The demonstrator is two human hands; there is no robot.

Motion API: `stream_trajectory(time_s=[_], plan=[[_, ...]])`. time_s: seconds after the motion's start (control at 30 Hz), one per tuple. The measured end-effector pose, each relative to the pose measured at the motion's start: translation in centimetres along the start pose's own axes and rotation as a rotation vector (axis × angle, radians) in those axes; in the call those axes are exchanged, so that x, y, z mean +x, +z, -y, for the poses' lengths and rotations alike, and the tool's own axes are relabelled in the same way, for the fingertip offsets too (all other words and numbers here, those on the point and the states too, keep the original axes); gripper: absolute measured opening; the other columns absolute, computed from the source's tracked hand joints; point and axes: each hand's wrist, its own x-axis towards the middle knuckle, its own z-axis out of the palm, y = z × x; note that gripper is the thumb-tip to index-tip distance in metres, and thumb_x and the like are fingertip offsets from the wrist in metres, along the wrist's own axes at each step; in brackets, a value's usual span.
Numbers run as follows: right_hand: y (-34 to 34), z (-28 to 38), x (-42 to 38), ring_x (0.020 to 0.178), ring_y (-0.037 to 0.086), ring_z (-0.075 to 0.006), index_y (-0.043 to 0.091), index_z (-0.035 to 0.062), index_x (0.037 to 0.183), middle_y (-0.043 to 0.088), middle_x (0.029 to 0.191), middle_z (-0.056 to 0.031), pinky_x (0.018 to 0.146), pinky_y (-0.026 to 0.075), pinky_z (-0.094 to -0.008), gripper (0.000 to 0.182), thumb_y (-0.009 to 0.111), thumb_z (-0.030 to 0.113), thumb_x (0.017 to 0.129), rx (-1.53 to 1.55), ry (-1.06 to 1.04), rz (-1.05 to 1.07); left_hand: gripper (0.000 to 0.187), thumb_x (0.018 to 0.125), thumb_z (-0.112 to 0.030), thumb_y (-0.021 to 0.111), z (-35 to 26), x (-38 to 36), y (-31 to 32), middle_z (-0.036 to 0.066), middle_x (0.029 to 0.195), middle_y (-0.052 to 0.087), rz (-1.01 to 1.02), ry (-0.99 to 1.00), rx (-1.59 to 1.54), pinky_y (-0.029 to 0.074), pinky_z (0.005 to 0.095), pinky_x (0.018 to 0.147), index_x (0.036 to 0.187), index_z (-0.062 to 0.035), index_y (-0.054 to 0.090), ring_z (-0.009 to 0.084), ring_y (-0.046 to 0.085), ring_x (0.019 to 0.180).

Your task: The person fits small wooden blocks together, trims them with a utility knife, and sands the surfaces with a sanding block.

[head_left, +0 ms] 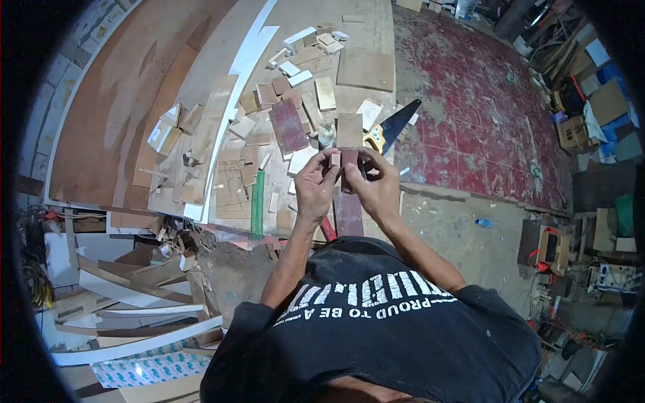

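Note:
My left hand pinches a small pinkish wood block between thumb and fingertips. Right beside it, my right hand grips a dark reddish-brown block, its thumb lying on the face. Both hands meet above the near part of the wooden table. Just beyond them lie a light wood piece and a small glass jar. A handsaw with a yellow handle rests to the right of these. Under the hands, a reddish board extends toward my body.
Wood offcuts and a dark red block are scattered across the table. A green strip stands out near its front edge. Boards and scraps are piled at lower left. Boxes line the right side.

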Motion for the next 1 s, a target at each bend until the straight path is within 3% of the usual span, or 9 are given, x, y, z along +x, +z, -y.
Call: stream_trajectory(time_s=[0.17, 0.23, 0.3, 0.37, 0.5, 0.63, 0.77, 0.83, 1.0], plan=[[-0.6, -3.1, 4.9, 0.064, 0.060, -0.0097, 0.066, -0.0096, 0.098, 0.065, 0.074, -0.0082, 0.055, 0.048, -0.0244, 0.029, 0.066, 0.015, 0.082, 0.218, 0.192, -0.075, 0.031, 0.088, 0.003, 0.063, 0.1, -0.2, 0.4, 0.005, 0.106, 0.063, 0.076, -0.055, -0.211, 0.046, 0.0235, 0.088, 0.119, 0.0044, 0.058, 0.0111, 0.059, 0.097], [-2.2, 0.3, 3.6, 0.068, 0.061, -0.0098, 0.066, -0.0081, 0.101, 0.066, 0.078, -0.0088, 0.058, 0.050, -0.0261, 0.032, 0.068, 0.017, 0.081, 0.171, 0.230, -0.034, 0.031, 0.088, 0.002, 0.064, -0.1, 0.3, -0.1, 0.006, 0.108, 0.063, 0.051, -0.061, -0.190, 0.046, 0.0239, 0.089, 0.118, 0.0042, 0.058, 0.0117, 0.059, 0.097], [-2.4, 1.7, 1.6, 0.072, 0.063, -0.0103, 0.067, -0.0047, 0.103, 0.067, 0.080, -0.0093, 0.061, 0.052, -0.0268, 0.033, 0.070, 0.019, 0.081, -0.172, -0.009, 0.074, 0.030, 0.089, 0.003, 0.062, 0.0, 0.5, -0.3, 0.006, 0.105, 0.065, 0.042, -0.059, -0.249, 0.049, 0.0247, 0.084, 0.119, 0.0033, 0.058, 0.0112, 0.061, 0.093], [-1.0, 1.2, 0.9, 0.068, 0.061, -0.0098, 0.068, -0.0008, 0.103, 0.068, 0.078, -0.0083, 0.059, 0.049, -0.0264, 0.031, 0.069, 0.020, 0.081, -0.117, -0.152, 0.025, 0.032, 0.088, 0.004, 0.063, 0.2, 0.5, -0.1, 0.007, 0.105, 0.065, 0.047, -0.123, -0.295, 0.050, 0.0246, 0.083, 0.120, 0.0032, 0.057, 0.0118, 0.061, 0.093], [-0.8, -0.5, 5.0, 0.064, 0.059, -0.0091, 0.069, -0.0037, 0.096, 0.066, 0.068, -0.0091, 0.058, 0.048, -0.0257, 0.029, 0.069, 0.021, 0.081, -0.015, 0.098, -0.064, 0.033, 0.086, 0.002, 0.066, 0.9, 0.4, -0.3, 0.007, 0.104, 0.066, 0.064, -0.155, -0.312, 0.049, 0.0250, 0.084, 0.119, 0.0032, 0.059, 0.0125, 0.062, 0.093], [-1.0, 0.6, 1.2, 0.065, 0.059, -0.0086, 0.070, -0.0017, 0.097, 0.066, 0.069, -0.0084, 0.058, 0.048, -0.0255, 0.028, 0.068, 0.022, 0.082, -0.149, -0.178, -0.035, 0.035, 0.086, -0.002, 0.069, 0.5, 1.1, -0.5, 0.006, 0.104, 0.067, 0.023, -0.126, -0.330, 0.047, 0.0225, 0.083, 0.120, 0.0017, 0.059, 0.0106, 0.061, 0.093], [-2.2, -0.5, 5.4, 0.069, 0.061, -0.0099, 0.067, -0.0049, 0.099, 0.066, 0.073, -0.0079, 0.061, 0.049, -0.0249, 0.030, 0.068, 0.021, 0.084, 0.008, 0.182, 0.027, 0.033, 0.087, 0.000, 0.067, -0.1, 0.1, 0.6, 0.007, 0.104, 0.067, 0.130, -0.172, -0.433, 0.049, 0.0236, 0.084, 0.119, 0.0015, 0.059, 0.0124, 0.063, 0.093], [-2.9, -1.4, 5.4, 0.070, 0.061, -0.0092, 0.066, -0.0050, 0.104, 0.067, 0.078, -0.0073, 0.060, 0.049, -0.0237, 0.031, 0.067, 0.019, 0.085, -0.062, 0.029, -0.032, 0.033, 0.087, 0.002, 0.065, -0.5, 0.8, 0.4, 0.009, 0.105, 0.067, 0.097, -0.136, -0.552, 0.050, 0.0235, 0.084, 0.119, 0.0026, 0.058, 0.0135, 0.064, 0.092], [-2.3, -0.5, 1.8, 0.071, 0.059, -0.0093, 0.062, -0.0019, 0.114, 0.065, 0.081, -0.0055, 0.062, 0.047, -0.0222, 0.033, 0.067, 0.016, 0.086, 0.185, 0.132, -0.015, 0.030, 0.086, 0.002, 0.066, -0.5, 0.6, 0.1, 0.009, 0.101, 0.066, -0.002, -0.199, -0.381, 0.050, 0.0263, 0.085, 0.115, 0.0027, 0.058, 0.0147, 0.063, 0.093]])
